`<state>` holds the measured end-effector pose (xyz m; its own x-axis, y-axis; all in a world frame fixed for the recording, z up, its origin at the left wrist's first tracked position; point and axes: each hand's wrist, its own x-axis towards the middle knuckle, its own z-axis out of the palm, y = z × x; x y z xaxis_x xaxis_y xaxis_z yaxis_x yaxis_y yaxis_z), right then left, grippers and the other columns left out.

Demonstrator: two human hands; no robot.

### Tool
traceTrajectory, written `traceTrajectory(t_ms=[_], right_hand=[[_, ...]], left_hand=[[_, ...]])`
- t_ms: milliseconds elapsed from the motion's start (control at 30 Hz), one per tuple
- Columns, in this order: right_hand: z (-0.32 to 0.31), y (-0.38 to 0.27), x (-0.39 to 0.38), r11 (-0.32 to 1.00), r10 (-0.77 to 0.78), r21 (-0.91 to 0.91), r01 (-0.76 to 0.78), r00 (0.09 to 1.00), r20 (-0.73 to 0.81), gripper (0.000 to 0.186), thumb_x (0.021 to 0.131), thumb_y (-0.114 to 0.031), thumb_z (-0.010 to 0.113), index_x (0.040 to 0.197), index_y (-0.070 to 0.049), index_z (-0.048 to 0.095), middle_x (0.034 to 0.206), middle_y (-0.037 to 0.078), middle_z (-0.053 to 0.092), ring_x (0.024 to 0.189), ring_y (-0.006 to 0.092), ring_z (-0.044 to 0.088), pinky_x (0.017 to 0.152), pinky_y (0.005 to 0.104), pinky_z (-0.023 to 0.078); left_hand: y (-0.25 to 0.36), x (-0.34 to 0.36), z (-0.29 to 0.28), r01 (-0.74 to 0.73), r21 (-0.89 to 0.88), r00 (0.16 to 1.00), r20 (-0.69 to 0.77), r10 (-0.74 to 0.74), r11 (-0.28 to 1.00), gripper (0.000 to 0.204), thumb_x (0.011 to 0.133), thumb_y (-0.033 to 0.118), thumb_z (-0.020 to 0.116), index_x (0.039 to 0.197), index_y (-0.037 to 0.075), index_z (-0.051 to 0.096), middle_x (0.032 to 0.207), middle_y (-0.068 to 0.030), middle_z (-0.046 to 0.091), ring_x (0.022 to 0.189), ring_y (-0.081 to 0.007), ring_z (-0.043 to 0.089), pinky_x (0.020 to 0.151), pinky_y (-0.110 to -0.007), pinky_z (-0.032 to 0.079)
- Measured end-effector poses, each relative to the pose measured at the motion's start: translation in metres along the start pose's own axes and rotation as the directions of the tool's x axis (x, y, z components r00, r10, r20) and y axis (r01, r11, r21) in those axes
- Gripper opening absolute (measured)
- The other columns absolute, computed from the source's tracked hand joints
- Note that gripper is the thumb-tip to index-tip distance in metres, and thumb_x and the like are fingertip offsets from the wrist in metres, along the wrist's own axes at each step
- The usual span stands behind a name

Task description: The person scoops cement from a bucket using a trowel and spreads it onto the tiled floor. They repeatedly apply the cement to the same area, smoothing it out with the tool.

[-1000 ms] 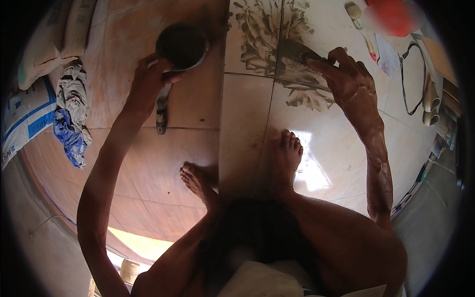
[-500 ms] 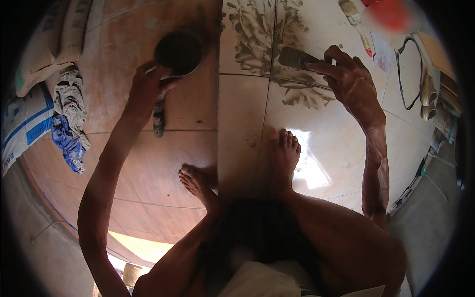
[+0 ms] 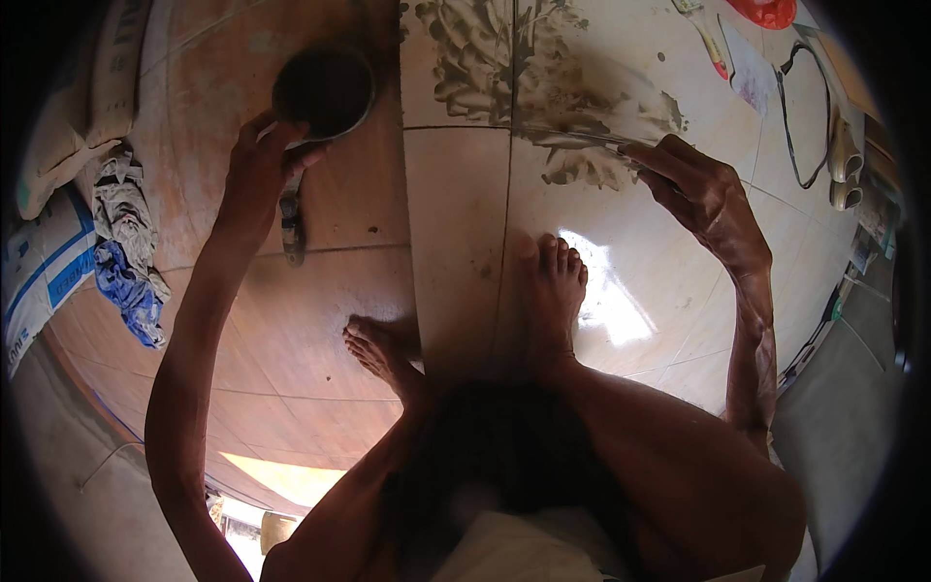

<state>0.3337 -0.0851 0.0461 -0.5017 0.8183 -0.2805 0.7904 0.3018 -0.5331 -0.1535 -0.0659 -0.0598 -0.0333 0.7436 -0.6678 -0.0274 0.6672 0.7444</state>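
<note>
My left hand (image 3: pixel 260 165) grips the rim of a round dark bowl (image 3: pixel 325 89), fingers on its near side. The bowl is above the brown tiles; its contents are too dark to make out. My right hand (image 3: pixel 700 192) is closed on a thin flat scraper (image 3: pixel 588 138), seen nearly edge-on. The scraper lies low along the joint between pale tiles, amid wet grey-brown smears of paste (image 3: pixel 473 60). Beneath my left wrist, a dark-handled tool (image 3: pixel 291 228) rests on the brown tiles, its far part hidden by the hand.
At the far right lie a paintbrush (image 3: pixel 708 37), a red object (image 3: pixel 764 10) and a black cord loop (image 3: pixel 797 126). Sacks (image 3: pixel 116 78) and a crumpled cloth (image 3: pixel 124 218) line the left side. My bare feet (image 3: pixel 555 296) stand on both tile surfaces, near the raised pale edge.
The scraper has turned from showing its flat face to nearly edge-on, and my right hand has drawn a little nearer along the tile joint. The bowl stays in my left hand.
</note>
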Motion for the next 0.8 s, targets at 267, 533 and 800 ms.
traceTrajectory(t_ms=[267,533,800], right_hand=[[-0.005,-0.003,-0.002,0.991,-0.074,-0.114,0.066,0.995,-0.064,0.033,0.095,-0.003,0.080,0.127,-0.011,0.077,0.098,0.007,0.072,0.078,0.0269,0.073,0.068,0.0436,0.062],[-0.035,0.012,-0.009,0.995,-0.001,-0.098,0.004,0.999,0.038,0.032,0.097,-0.002,0.078,0.128,-0.009,0.077,0.101,0.008,0.073,0.080,0.0246,0.073,0.072,0.0416,0.063],[-0.049,0.023,-0.039,0.964,0.257,0.045,-0.262,0.961,0.101,0.030,0.099,-0.001,0.077,0.127,-0.009,0.078,0.101,0.007,0.072,0.079,0.0192,0.072,0.075,0.0393,0.064]], left_hand=[[-0.012,0.001,-0.015,-0.113,0.113,0.992,0.070,0.105,0.987,0.049,0.107,0.016,0.067,0.145,-0.008,0.050,0.139,-0.0171,0.060,0.123,-0.0302,0.072,0.109,-0.037,0.060],[-0.006,-0.008,-0.017,-0.167,0.070,0.982,0.098,0.160,0.983,0.048,0.108,0.016,0.066,0.146,-0.007,0.050,0.139,-0.0156,0.060,0.125,-0.0303,0.070,0.110,-0.038,0.059],[0.016,-0.034,-0.001,-0.129,0.004,0.986,0.107,0.128,0.992,0.037,0.110,0.013,0.062,0.142,-0.003,0.056,0.145,-0.0162,0.057,0.128,-0.0289,0.069,0.112,-0.041,0.058]])
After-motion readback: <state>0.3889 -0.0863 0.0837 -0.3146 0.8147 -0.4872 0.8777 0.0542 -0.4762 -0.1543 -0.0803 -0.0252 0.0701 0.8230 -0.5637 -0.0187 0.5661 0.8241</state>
